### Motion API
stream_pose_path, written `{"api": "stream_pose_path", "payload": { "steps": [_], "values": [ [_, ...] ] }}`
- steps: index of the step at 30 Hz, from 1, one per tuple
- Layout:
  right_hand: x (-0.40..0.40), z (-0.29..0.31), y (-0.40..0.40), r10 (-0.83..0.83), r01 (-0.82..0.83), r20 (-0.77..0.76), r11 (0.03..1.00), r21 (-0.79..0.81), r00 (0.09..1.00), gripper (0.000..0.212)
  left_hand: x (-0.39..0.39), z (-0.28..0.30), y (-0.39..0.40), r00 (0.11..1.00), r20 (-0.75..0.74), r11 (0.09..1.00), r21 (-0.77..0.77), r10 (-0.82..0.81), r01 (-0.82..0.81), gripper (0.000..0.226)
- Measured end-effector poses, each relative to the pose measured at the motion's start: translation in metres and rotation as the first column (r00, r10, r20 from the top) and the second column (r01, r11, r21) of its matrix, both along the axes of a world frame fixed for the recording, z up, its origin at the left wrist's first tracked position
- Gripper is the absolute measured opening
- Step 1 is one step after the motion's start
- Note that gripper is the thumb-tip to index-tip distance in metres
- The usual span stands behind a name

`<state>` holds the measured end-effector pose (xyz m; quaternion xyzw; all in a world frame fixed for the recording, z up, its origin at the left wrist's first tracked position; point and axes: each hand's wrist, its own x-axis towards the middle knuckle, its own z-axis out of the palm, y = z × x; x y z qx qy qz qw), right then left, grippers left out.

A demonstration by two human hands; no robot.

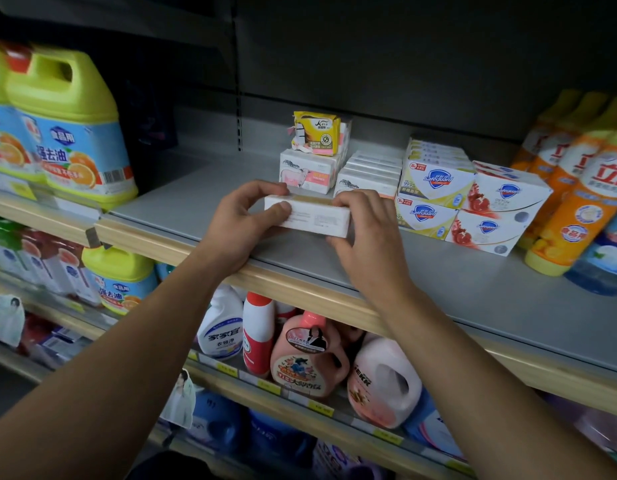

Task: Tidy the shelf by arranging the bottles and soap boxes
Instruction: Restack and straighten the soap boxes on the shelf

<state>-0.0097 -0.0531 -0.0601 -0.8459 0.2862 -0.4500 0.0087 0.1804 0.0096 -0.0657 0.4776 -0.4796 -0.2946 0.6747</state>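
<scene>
A white soap box (314,216) is held just above the grey shelf (203,195), near its front edge. My left hand (244,223) grips its left end and my right hand (366,233) grips its right end. Behind it stand stacks of white soap boxes (309,174) with a yellow soap pack (315,133) on top. To the right sit stacked Safeguard soap boxes (435,188) and red-printed ones (501,209). Orange dish-soap bottles (577,209) line the right end. Big yellow-green detergent jugs (71,129) stand at the left.
A wooden front lip (300,282) edges the shelf. The lower shelf holds a white spray bottle (222,327), a red-and-white bottle (258,334) and pink detergent jugs (310,358). A blue bottle (605,261) stands at the far right.
</scene>
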Motion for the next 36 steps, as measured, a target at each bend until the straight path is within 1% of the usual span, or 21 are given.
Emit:
{"api": "stream_pose_path", "payload": {
  "steps": [2,4,5,7,9,11,13,15,16,18,19,20,21,22,24,26,28,29,31,36],
  "values": [
    [-0.003,0.000,-0.004,0.025,-0.034,0.069,0.991,0.129,0.997,0.045,-0.005,0.002,0.002,0.999,0.040,1.000,0.020,0.007,-0.008,0.020],
    [-0.006,0.000,-0.006,0.033,-0.077,0.155,0.954,0.290,0.987,0.049,-0.010,0.004,0.004,0.985,0.170,0.998,0.045,0.042,-0.051,0.024],
    [-0.006,0.000,-0.007,0.031,-0.093,0.182,0.935,0.343,0.983,0.049,-0.012,0.005,0.005,0.972,0.225,0.995,0.062,0.062,-0.078,0.024],
    [-0.006,0.000,-0.008,0.029,-0.109,0.201,0.909,0.401,0.979,0.047,-0.014,0.006,0.004,0.955,0.275,0.987,0.083,0.113,-0.141,0.024],
    [-0.006,0.000,-0.009,0.020,-0.106,0.188,0.884,0.456,0.982,0.043,-0.015,0.006,0.002,0.928,0.329,0.972,0.094,0.175,-0.216,0.031],
    [-0.006,-0.001,-0.011,0.004,-0.086,0.162,0.858,0.507,0.987,0.041,-0.015,0.004,0.000,0.867,0.445,0.953,0.088,0.223,-0.290,0.037],
    [-0.006,-0.001,-0.010,-0.002,-0.075,0.146,0.853,0.516,0.989,0.040,-0.016,0.004,0.000,0.812,0.521,0.932,0.076,0.265,-0.353,0.042],
    [-0.009,0.002,-0.010,-0.021,-0.062,0.160,0.868,0.493,0.987,0.039,-0.018,0.005,0.000,0.750,0.578,0.910,0.029,0.322,-0.413,0.044],
    [-0.012,0.006,-0.012,-0.045,-0.040,0.173,0.887,0.460,0.984,0.039,-0.020,0.006,0.000,0.697,0.628,0.903,-0.021,0.347,-0.430,0.044],
    [-0.024,0.018,-0.020,-0.128,0.074,0.154,0.946,0.316,0.980,0.039,-0.026,0.007,0.000,0.532,0.765,0.906,-0.156,0.364,-0.394,0.045],
    [-0.033,0.025,-0.027,-0.181,0.152,0.121,0.964,0.217,0.976,0.041,-0.029,0.008,-0.001,0.445,0.823,0.915,-0.205,0.354,-0.348,0.046],
    [-0.042,0.033,-0.035,-0.241,0.230,0.085,0.966,0.121,0.967,0.042,-0.032,0.009,-0.004,0.379,0.863,0.925,-0.221,0.333,-0.309,0.046],
    [-0.050,0.041,-0.045,-0.303,0.301,0.049,0.953,0.042,0.952,0.044,-0.035,0.010,-0.008,0.335,0.891,0.934,-0.215,0.307,-0.284,0.047],
    [-0.059,0.048,-0.055,-0.361,0.361,0.005,0.933,-0.012,0.933,0.047,-0.036,0.011,-0.013,0.310,0.908,0.941,-0.200,0.283,-0.273,0.048],
    [-0.071,0.058,-0.076,-0.443,0.440,-0.115,0.897,-0.046,0.889,0.055,-0.038,0.014,-0.023,0.297,0.925,0.951,-0.159,0.237,-0.264,0.049],
    [-0.078,0.059,-0.091,-0.475,0.478,-0.273,0.876,-0.059,0.837,0.061,-0.038,0.015,-0.035,0.309,0.928,0.960,-0.130,0.206,-0.249,0.049],
    [-0.080,0.051,-0.098,-0.499,0.494,-0.393,0.861,-0.121,0.772,0.065,-0.037,0.015,-0.049,0.322,0.928,0.964,-0.109,0.186,-0.241,0.049],
    [-0.080,0.046,-0.099,-0.511,0.495,-0.408,0.855,-0.152,0.757,0.067,-0.038,0.015,-0.058,0.328,0.929,0.966,-0.096,0.174,-0.239,0.049],
    [-0.080,0.040,-0.101,-0.525,0.498,-0.389,0.849,-0.177,0.757,0.068,-0.039,0.015,-0.076,0.329,0.931,0.969,-0.082,0.159,-0.235,0.049],
    [-0.082,0.040,-0.103,-0.518,0.488,-0.385,0.854,-0.182,0.764,0.068,-0.052,0.015,-0.121,0.332,0.932,0.970,-0.068,0.145,-0.234,0.049]
  ]
}}
